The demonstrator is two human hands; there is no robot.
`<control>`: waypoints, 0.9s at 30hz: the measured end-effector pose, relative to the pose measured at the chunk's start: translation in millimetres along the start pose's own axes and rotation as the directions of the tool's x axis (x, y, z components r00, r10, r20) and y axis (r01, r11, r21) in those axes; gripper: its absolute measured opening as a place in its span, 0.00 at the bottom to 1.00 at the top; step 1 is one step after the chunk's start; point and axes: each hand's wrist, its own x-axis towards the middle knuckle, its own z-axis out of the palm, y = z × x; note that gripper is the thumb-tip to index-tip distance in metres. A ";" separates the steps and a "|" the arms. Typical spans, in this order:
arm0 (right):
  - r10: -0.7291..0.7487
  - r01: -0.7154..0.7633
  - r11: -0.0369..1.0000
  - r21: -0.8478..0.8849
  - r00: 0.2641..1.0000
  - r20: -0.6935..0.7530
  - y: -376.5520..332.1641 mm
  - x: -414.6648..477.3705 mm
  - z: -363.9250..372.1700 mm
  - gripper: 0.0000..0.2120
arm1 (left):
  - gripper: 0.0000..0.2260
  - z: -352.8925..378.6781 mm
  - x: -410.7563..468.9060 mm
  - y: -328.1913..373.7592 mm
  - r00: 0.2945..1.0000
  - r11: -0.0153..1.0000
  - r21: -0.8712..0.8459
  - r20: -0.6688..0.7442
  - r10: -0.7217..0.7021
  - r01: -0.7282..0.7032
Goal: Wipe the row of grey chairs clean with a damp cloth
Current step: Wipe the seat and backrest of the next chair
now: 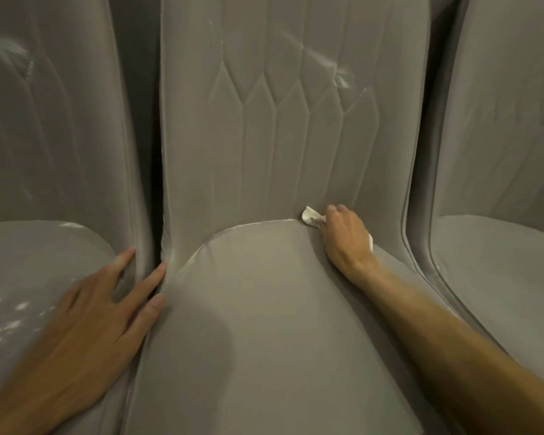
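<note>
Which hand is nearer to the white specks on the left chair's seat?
Left. The left hand rests flat on the left chair, right beside the white specks; the right hand grips the cloth at the middle chair's rear crease.

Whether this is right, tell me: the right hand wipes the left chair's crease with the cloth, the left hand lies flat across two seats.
Wrong chair. The head view shows the right hand gripping the cloth at the middle chair crease. The left hand does lie flat across two seats.
</note>
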 end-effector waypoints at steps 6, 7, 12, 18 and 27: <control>-0.201 0.187 0.963 0.193 0.978 0.057 -81.3 6.1 10.8 0.13 | 0.32 3.7 1.4 -2.7 1.000 1.000 0.021 -0.023 0.010 -0.010; -0.295 0.262 0.924 0.280 0.952 0.084 -92.8 6.1 9.3 0.12 | 0.32 4.7 1.6 -3.1 1.000 1.000 0.019 -0.027 0.013 -0.013; -0.358 0.329 0.912 0.245 0.930 0.082 -67.8 8.7 5.5 0.12 | 0.32 3.5 1.1 -1.6 0.999 1.000 -0.002 -0.046 0.014 -0.014; -0.103 0.091 0.978 0.186 0.993 0.056 -79.8 4.9 11.4 0.10 | 0.31 5.3 -2.1 -0.2 0.999 0.998 0.056 -0.046 0.026 -0.023; -0.399 0.370 0.889 0.271 0.915 0.061 -88.8 -2.6 1.3 0.07 | 0.32 7.0 0.7 -4.5 0.997 0.999 0.015 -0.062 0.039 -0.038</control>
